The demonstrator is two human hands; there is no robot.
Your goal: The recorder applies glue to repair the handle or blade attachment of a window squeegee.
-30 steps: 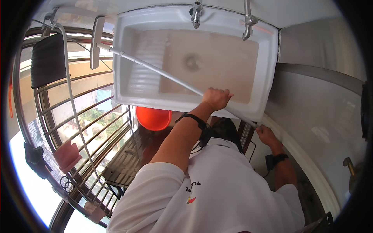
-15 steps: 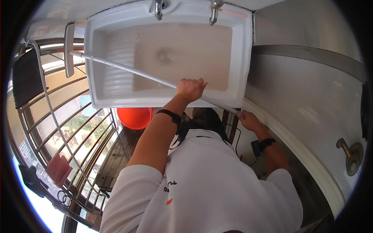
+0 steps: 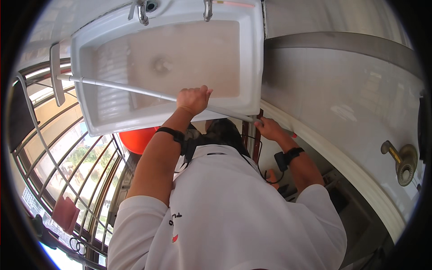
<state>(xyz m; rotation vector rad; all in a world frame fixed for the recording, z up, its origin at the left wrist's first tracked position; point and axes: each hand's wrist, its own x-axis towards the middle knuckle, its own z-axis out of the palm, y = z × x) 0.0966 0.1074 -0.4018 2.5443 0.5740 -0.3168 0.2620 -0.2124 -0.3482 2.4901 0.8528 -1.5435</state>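
A flat mop with a white pole [image 3: 126, 87] lies slantwise across the white sink [image 3: 253, 58]. Its flat rectangular head [image 3: 56, 74] is beyond the sink's left rim, beside the window. My left hand [image 3: 193, 99], fingers wrapped round the middle of the pole, is over the sink's near edge. Closer to the pole's other end, just off the sink's near right corner, my right hand [image 3: 270, 129] is closed on it. Cloudy, brownish water [image 3: 193, 54] stands in the basin, with the drain showing dimly through it.
Two metal taps [image 3: 142, 14] project over the sink's far rim. A red bucket [image 3: 136, 140] is partly hidden under its near left edge. Window bars and a grey hose [image 3: 45, 148] run along the left. On the right is a door with a lever handle [image 3: 402, 163].
My view has turned, so the sink, taps and bucket appear further left. Both hands keep their grip on the mop pole, which lies at a slightly flatter angle in the picture.
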